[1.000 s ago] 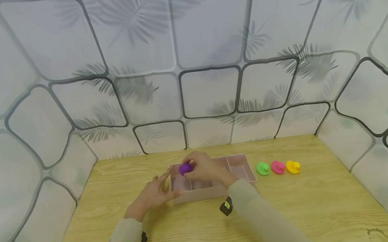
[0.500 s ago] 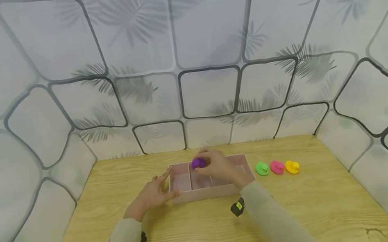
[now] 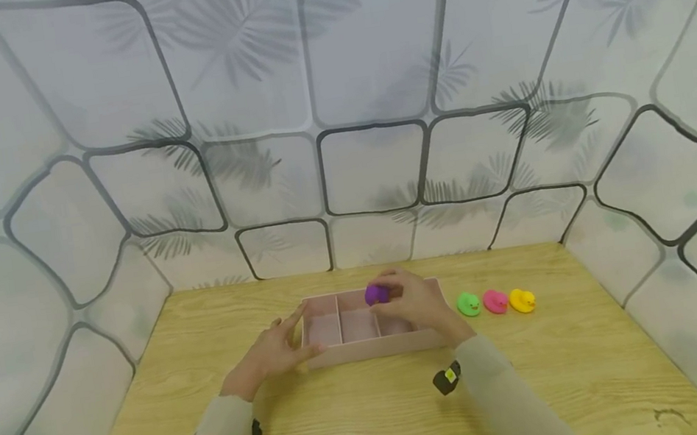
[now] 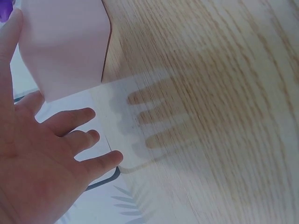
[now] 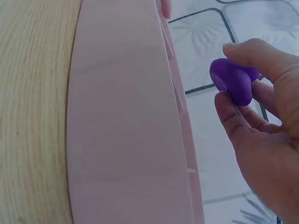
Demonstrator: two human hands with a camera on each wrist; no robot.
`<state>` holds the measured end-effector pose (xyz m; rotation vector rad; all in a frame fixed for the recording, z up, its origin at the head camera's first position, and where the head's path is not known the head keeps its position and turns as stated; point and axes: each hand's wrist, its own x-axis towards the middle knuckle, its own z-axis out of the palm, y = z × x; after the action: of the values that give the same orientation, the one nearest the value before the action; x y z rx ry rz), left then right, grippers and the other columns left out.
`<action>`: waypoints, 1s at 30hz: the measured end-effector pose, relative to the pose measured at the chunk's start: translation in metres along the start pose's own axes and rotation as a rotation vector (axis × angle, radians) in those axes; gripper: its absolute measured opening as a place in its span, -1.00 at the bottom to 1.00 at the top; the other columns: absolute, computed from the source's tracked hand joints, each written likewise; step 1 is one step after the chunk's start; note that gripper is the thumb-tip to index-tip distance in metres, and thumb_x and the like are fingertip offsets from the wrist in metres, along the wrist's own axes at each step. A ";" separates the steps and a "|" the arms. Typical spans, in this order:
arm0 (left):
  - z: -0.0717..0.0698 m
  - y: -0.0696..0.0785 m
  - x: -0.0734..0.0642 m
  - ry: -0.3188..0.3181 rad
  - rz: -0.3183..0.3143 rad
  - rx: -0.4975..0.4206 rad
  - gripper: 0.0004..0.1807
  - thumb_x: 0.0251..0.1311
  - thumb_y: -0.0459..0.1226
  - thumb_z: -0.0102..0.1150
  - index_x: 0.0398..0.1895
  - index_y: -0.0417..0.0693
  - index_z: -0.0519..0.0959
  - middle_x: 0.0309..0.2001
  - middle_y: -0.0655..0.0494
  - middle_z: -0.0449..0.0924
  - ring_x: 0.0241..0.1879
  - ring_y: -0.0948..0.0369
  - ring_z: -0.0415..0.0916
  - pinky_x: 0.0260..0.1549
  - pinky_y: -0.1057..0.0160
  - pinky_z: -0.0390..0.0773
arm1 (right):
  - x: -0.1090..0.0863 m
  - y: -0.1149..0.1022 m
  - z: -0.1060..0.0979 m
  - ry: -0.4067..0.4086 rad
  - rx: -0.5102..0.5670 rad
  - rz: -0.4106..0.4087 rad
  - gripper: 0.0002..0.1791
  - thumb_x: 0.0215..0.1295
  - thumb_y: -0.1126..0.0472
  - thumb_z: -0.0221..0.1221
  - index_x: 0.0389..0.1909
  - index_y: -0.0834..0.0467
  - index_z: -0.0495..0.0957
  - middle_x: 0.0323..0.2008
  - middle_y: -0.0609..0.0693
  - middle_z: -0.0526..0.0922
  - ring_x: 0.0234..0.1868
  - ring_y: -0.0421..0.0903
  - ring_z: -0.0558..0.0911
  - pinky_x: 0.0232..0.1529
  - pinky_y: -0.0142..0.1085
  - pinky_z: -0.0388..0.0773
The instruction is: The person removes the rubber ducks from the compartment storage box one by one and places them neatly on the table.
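Observation:
A long pink box [image 3: 374,348] with dividers lies across the table. My right hand [image 3: 412,301] pinches a purple rubber duck [image 5: 236,83] between thumb and fingertips, above the box's compartments right of its middle. In the right wrist view the duck shows higher than the box rim, and the hand covers part of it. At the box's left end rests my left hand [image 3: 270,352], its fingers spread, with the index finger along the end and the thumb at the front corner. The two compartments at the left have nothing in them.
Right of the box stand a green duck [image 3: 468,304], a pink duck [image 3: 496,301] and a yellow duck [image 3: 523,301] in a row. A patterned cloth wall [image 3: 375,169] encloses the wooden table [image 3: 375,407] at the back and sides.
My right hand has carried the purple rubber duck rightward, from over the leftmost compartment to past the box's middle. My left hand has stayed at the left end.

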<state>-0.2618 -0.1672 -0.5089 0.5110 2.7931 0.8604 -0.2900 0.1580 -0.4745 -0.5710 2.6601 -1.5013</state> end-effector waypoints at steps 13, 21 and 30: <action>-0.001 -0.001 -0.001 0.001 0.002 -0.004 0.11 0.30 0.31 0.26 0.75 0.19 -0.05 -0.19 -0.12 0.63 0.55 -0.50 0.06 0.36 -0.52 0.30 | -0.027 0.023 -0.036 0.091 0.019 -0.077 -0.55 0.27 0.30 0.45 0.18 0.26 0.67 0.14 0.24 0.67 0.10 0.18 0.72 0.17 0.02 0.71; -0.001 -0.001 -0.001 0.002 -0.002 -0.003 0.09 0.32 0.29 0.26 0.75 0.20 -0.05 0.39 -0.36 0.49 0.56 -0.50 0.04 0.37 -0.53 0.29 | -0.044 0.031 -0.064 0.152 -0.010 -0.059 -0.56 0.33 0.29 0.40 0.21 0.28 0.63 0.11 0.29 0.71 0.05 0.21 0.73 0.15 -0.08 0.73; 0.000 -0.002 -0.002 -0.001 0.009 -0.010 0.10 0.32 0.31 0.24 0.75 0.19 -0.06 0.51 -0.37 0.35 0.56 -0.51 0.02 0.36 -0.55 0.28 | -0.059 0.040 -0.089 0.189 -0.084 0.059 -0.54 0.39 0.20 0.39 0.26 0.21 0.62 0.14 0.27 0.71 0.07 0.17 0.74 0.05 -0.31 0.71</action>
<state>-0.2609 -0.1693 -0.5103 0.5230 2.7862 0.8744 -0.2657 0.2692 -0.4694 -0.3667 2.8643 -1.5048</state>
